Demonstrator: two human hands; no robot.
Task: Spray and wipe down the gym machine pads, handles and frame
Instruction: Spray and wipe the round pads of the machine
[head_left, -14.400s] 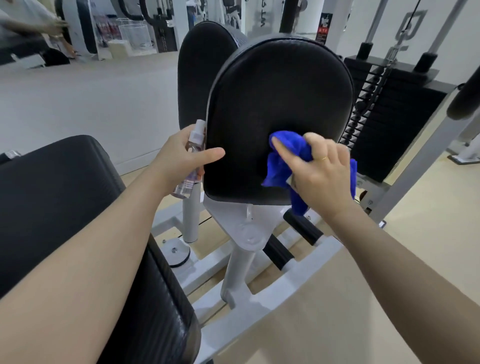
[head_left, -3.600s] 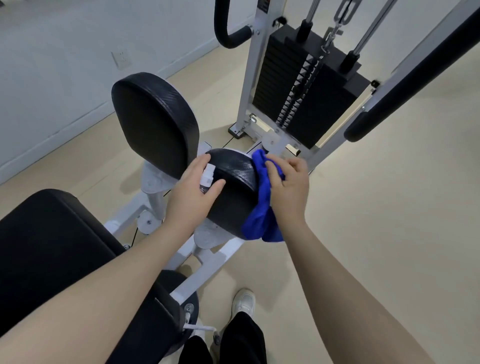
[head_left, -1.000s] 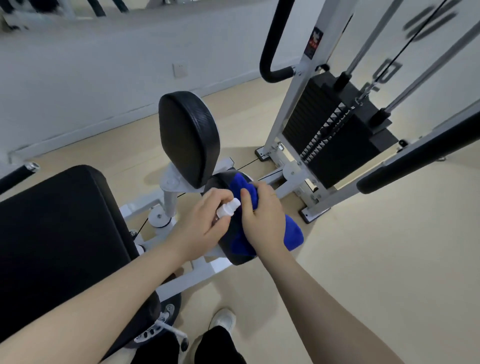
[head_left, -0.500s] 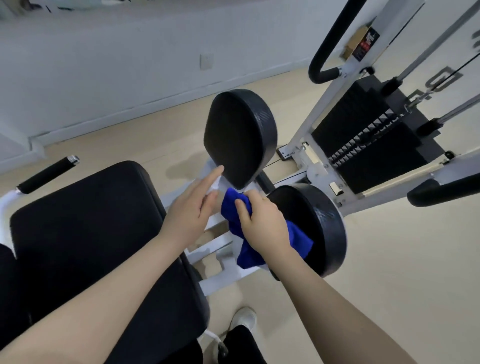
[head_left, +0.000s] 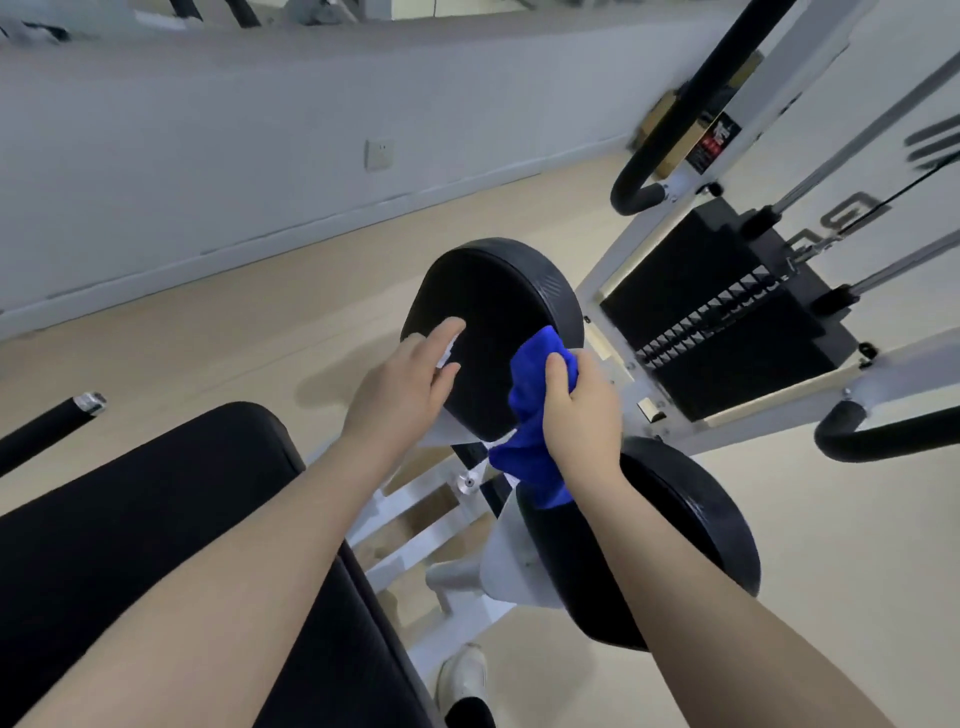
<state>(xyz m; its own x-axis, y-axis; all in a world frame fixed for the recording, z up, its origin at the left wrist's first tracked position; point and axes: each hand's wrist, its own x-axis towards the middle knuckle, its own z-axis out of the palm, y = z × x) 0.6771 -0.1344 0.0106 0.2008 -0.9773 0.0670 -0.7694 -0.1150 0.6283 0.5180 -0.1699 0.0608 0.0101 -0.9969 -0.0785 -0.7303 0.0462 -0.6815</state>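
You have two round pads: one (head_left: 498, 332) just left of the weight stack (head_left: 727, 322), the other (head_left: 685, 525) in front of it. One seat (head_left: 156, 545) lies well left of the stack. One blue cloth (head_left: 530, 415) sits between the pads. Two hands, left (head_left: 405, 384) and right (head_left: 582, 405). One shoe (head_left: 462, 675). One wall socket (head_left: 378, 154).

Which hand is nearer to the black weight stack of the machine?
The right. The right hand, gripping the blue cloth against the upper round pad, is beside the weight stack. The left hand rests on the pad's far side, farther away.
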